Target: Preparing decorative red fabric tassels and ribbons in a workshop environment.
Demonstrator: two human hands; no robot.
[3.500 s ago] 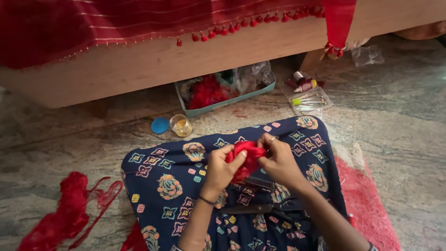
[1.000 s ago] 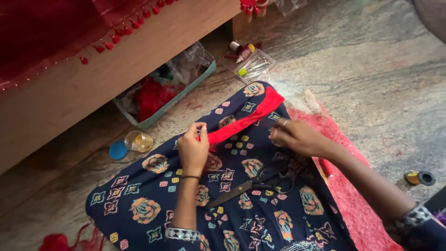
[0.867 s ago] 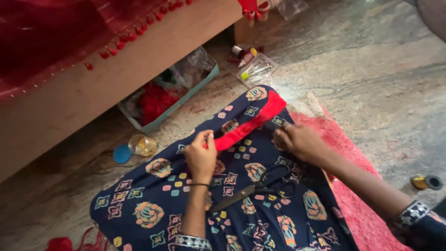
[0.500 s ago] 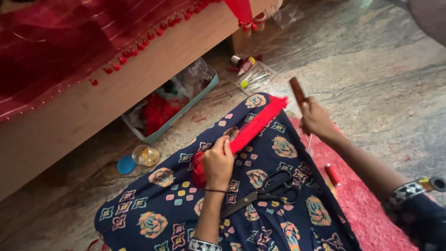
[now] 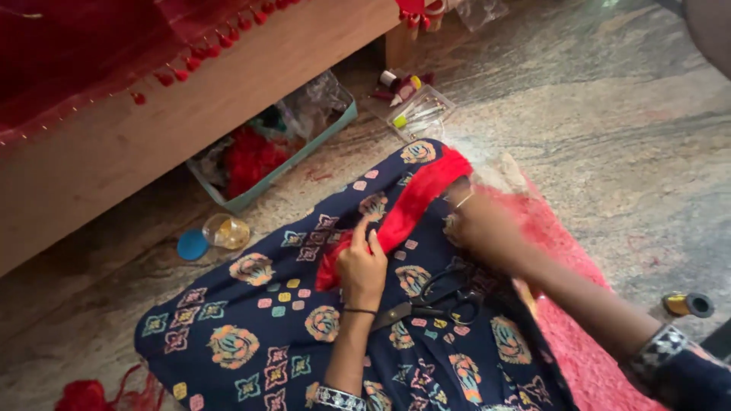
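Observation:
A red fabric strip [image 5: 415, 202] lies across a dark blue patterned cloth [image 5: 251, 335] on my lap. My left hand [image 5: 362, 262] pinches the near end of the strip between thumb and fingers. At the strip's far end my right hand [image 5: 480, 228] is blurred, its fingers curled. A thin pale sliver shows at its top, and I cannot tell what it grips. Black-handled scissors [image 5: 442, 293] rest on the cloth between my two forearms.
A teal tray [image 5: 335, 129] of red material sits under a wooden bed frame [image 5: 152, 129] draped with red tasselled cloth. A small clear jar [image 5: 226, 230] and blue lid [image 5: 192, 245] stand left. A clear box [image 5: 417, 114], a thread spool [image 5: 687, 304] and a red mat [image 5: 571, 342] lie right.
My right hand, raised to the right half a second ago, has come back down to the strip's far end. My left hand keeps its pinch on the strip.

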